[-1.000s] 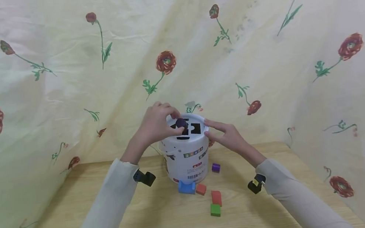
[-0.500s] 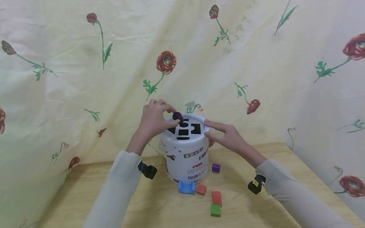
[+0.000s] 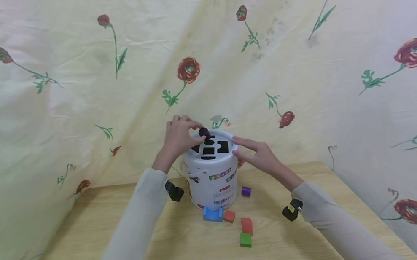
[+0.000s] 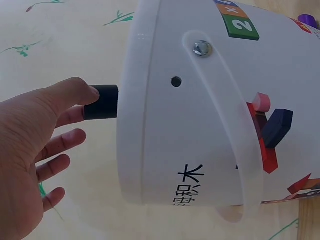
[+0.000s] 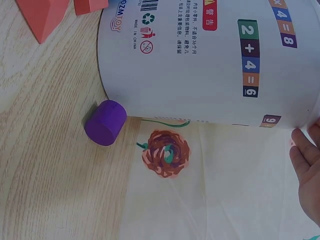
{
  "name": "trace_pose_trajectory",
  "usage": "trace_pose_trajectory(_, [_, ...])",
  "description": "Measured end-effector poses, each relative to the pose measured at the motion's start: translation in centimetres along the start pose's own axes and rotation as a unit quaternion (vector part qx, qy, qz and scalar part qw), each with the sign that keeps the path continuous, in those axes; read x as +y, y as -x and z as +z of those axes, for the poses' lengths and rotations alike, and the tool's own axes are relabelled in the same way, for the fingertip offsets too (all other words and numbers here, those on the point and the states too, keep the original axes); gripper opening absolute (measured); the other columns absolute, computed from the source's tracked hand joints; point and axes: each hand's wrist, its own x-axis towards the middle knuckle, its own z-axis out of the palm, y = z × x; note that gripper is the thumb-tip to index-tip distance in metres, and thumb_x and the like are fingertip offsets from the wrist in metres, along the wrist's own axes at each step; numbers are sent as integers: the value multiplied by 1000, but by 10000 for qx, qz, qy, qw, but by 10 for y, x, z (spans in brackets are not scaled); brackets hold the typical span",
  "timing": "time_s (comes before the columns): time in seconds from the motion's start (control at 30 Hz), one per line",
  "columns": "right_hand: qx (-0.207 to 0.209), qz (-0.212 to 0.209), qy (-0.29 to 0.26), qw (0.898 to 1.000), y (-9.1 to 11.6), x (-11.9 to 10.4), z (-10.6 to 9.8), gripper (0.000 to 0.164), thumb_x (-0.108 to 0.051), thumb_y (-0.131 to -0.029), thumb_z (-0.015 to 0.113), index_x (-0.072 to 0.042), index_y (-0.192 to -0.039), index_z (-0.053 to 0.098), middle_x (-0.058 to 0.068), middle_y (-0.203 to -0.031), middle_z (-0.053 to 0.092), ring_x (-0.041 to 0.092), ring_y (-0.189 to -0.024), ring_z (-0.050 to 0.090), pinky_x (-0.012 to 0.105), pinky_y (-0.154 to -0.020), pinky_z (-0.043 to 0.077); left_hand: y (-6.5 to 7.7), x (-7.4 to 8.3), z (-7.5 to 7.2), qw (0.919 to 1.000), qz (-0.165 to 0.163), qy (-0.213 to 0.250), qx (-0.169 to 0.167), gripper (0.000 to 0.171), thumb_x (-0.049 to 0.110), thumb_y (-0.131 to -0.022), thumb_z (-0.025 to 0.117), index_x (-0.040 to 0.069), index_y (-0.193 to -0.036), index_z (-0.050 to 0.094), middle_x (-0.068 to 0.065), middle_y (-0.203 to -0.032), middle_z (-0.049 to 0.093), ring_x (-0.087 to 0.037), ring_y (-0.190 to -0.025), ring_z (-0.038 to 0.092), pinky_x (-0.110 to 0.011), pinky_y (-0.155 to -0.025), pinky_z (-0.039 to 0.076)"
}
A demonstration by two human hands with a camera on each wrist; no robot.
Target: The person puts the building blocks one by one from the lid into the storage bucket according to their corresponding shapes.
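Note:
My left hand [image 3: 179, 138] pinches a dark cylinder block [image 3: 204, 133] between thumb and fingers. The block is just above the white lid [image 3: 216, 158] of a toy bucket [image 3: 205, 187], near the lid's round hole. In the left wrist view the dark cylinder block [image 4: 101, 102] stands out from the lid's edge, and the other fingers spread free. Across the bucket, my right hand [image 3: 260, 155] touches the lid's right edge with its fingers fairly straight. Those fingers reach the bucket's upper side in the right wrist view.
On the wooden table [image 3: 190, 250], in front of the bucket, lie a blue notched block [image 3: 212, 214], two red blocks [image 3: 229, 216] and a green block [image 3: 245, 240]. A purple cylinder [image 3: 246, 191] lies beside the bucket's right side. Floral cloth [image 3: 135, 91] hangs behind and around.
My left hand has lifted the dark cylinder slightly up and left from the lid's middle, uncovering the round hole, then shifted it slightly right. The right hand keeps its place.

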Motion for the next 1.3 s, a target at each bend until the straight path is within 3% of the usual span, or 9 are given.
trace_pose_trajectory(0.6, [-21, 33, -46, 10000, -3, 3, -1, 60, -47, -97, 66, -26, -150, 51, -6, -159, 44, 31, -150, 39, 66, -115, 32, -6, -2, 17, 9990, 117, -412, -132, 34, 37, -90, 76, 21, -119, 75, -6, -116, 63, -28, -113, 44, -48, -98, 35])
trace_pose_trajectory(1.03, [-48, 63, -3, 10000, -4, 5, -2, 59, -48, -97, 66, -28, -150, 51, -7, -159, 44, 31, -150, 38, 66, -116, 31, -6, -7, 33, 9990, 95, -429, 106, 36, 45, -89, 76, 19, -113, 75, -7, -114, 61, -28, -110, 44, -46, -92, 37])
trace_pose_trajectory(1.3, [-63, 30, -21, 10000, -5, 7, -1, 58, -47, -97, 65, -29, -150, 51, -7, -160, 43, 31, -151, 38, 65, -116, 31, -5, -8, 44, 9990, 168, -394, 137, 38, 43, -93, 71, 13, -116, 67, -10, -117, 62, -29, -109, 46, -48, -95, 39])
